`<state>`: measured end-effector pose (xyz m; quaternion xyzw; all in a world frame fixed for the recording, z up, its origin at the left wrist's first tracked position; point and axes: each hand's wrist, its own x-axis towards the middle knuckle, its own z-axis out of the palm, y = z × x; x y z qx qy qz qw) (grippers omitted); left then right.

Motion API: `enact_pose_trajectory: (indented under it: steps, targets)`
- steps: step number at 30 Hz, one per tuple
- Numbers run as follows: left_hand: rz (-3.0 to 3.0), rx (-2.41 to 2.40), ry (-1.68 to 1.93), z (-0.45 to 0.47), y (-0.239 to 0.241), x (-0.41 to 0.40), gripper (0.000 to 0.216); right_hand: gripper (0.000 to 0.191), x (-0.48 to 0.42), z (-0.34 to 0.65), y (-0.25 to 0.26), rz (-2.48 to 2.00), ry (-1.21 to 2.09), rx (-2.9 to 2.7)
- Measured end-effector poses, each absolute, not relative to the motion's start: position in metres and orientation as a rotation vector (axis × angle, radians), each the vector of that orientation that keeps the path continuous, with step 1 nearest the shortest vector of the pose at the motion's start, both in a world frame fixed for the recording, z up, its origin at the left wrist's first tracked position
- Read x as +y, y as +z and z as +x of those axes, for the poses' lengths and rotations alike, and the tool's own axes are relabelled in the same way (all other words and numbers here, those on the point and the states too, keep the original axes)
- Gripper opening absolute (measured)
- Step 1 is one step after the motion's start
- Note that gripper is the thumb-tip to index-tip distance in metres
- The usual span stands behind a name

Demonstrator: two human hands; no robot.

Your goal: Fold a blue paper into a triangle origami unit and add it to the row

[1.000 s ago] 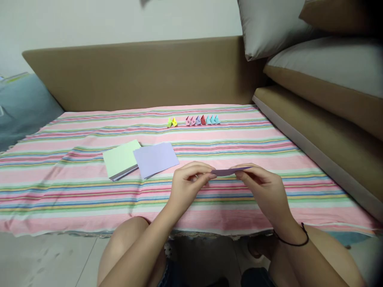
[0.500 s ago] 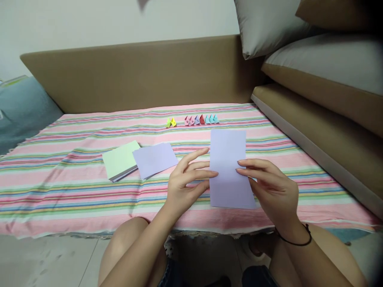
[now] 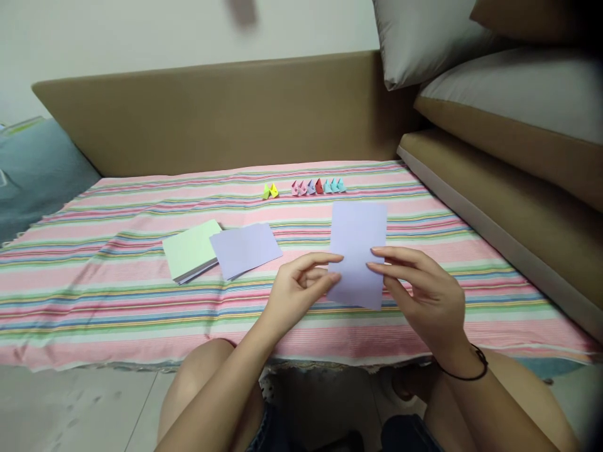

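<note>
I hold a lilac sheet of paper (image 3: 358,245) upright over the striped cloth (image 3: 117,301). My left hand (image 3: 296,289) pinches its lower left edge between thumb and fingers. My right hand (image 3: 424,295) grips its right edge, with the fingers laid across the front of the sheet. To the left, a stack of paper lies on the cloth, with a pale green sheet (image 3: 191,249) and a lilac sheet (image 3: 245,249) on top. Further back stands a row of several small folded paper pieces (image 3: 318,186) in yellow, pink, lilac, red and blue.
The cloth covers a low sofa seat with a brown backrest (image 3: 226,113). Brown and grey cushions (image 3: 509,113) are stacked at the right. A grey-blue cushion (image 3: 32,169) lies at the far left. My bare knees are below the seat's front edge.
One second ago the lilac sheet was held flat, edge-on between both hands. It was then turned upright to face me, and its lower part now sits a little higher and shorter.
</note>
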<state>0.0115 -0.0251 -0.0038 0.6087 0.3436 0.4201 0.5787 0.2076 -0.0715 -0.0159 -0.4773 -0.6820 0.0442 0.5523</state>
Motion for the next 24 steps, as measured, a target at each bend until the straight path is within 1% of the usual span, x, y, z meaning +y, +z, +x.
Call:
enact_pose_trajectory:
  steps: [4,8,14,19,24]
  targets:
    - [1.461,0.855,0.941,0.014,-0.008,-0.023,0.028,0.03,-0.064,0.208,-0.02,-1.14,0.111,-1.662]
    - [1.432,0.849,0.931,0.015,-0.01,-0.021,0.025,0.032,-0.059,0.208,-0.024,-1.134,0.155,-1.668]
    - [1.414,0.877,0.935,0.015,-0.009,-0.021,0.028,0.032,-0.059,0.209,-0.025,-1.139,0.16,-1.665]
    - [1.446,0.855,0.978,0.014,-0.006,-0.023,0.029,0.031,-0.059,0.21,-0.023,-1.108,0.15,-1.681]
    - [1.492,0.843,1.075,0.009,-0.002,-0.022,0.024,0.033,-0.06,0.214,-0.024,-0.994,0.208,-1.743]
